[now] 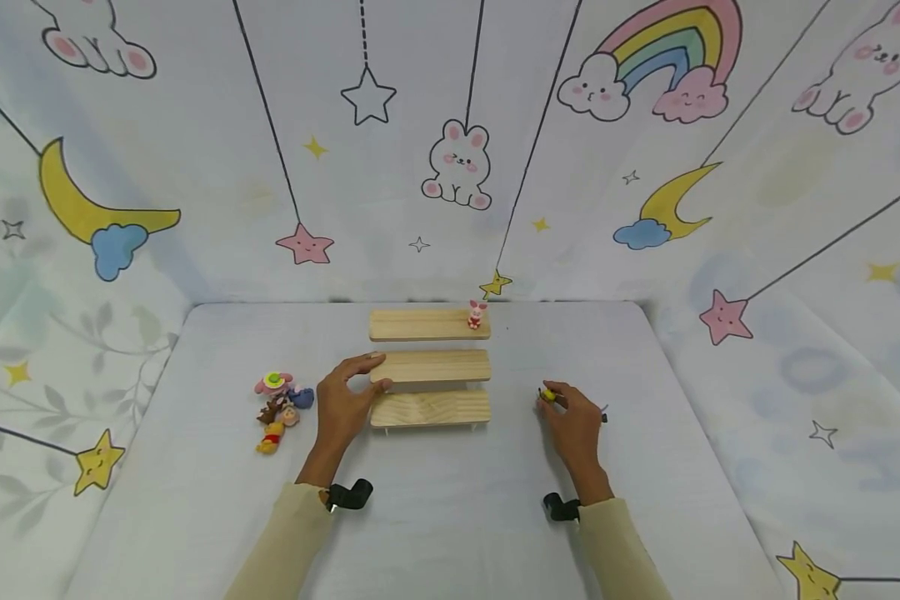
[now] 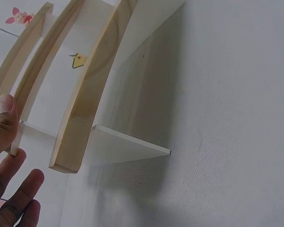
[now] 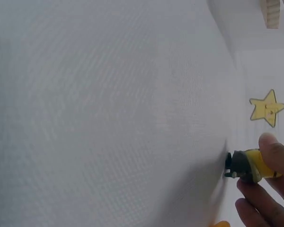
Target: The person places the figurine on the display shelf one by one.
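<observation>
Writing: none readable on any thing; only drawn stars, moons, rabbits and a rainbow on the backdrop (image 1: 390,200).
Shelf boards: three wooden steps on one stepped shelf (image 1: 429,367), set at the middle of the counter (image 1: 450,517), white side panel showing in the left wrist view.
Figures on shelf: one, a small pink figure (image 1: 477,314) upright at the right end of the top step.
Figures on counter: a cluster of small toy figures (image 1: 279,410) left of the shelf, about five, exact count hard to tell.
Left hand (image 1: 348,400): grip clasped on the left end of the middle step, thumb on the board's edge, fingers spread below.
Right hand (image 1: 573,425): grip pinched on a small yellow figure (image 3: 250,165) with a dark end, low over the counter, right of the shelf and apart from it.
Open room: bare cloth right of the shelf and in front of both hands; far counter edge just behind the top step.
</observation>
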Demonstrator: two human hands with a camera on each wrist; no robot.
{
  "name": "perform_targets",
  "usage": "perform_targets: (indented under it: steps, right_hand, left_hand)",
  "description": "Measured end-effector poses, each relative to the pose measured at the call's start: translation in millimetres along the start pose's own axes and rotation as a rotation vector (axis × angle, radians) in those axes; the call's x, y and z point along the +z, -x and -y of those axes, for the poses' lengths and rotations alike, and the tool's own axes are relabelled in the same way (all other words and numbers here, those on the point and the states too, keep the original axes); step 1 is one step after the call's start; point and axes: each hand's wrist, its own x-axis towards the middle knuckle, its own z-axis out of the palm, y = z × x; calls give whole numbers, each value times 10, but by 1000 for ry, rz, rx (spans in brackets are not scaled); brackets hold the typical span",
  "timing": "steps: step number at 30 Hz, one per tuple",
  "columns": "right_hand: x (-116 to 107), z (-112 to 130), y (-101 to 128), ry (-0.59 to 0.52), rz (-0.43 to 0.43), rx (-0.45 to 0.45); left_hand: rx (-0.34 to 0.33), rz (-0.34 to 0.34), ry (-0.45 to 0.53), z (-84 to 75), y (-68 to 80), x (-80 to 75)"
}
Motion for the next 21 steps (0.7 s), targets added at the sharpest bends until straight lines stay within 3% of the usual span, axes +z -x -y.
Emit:
perform_targets:
  steps: [10,21]
  right_hand:
    - [-14,152,-78,-56,1,-21]
    - [-104,630,-256,-156,-11,-72]
  left_hand:
    - [-9,1,8,6,1,1]
    - [1,1,7,-4,5,-3]
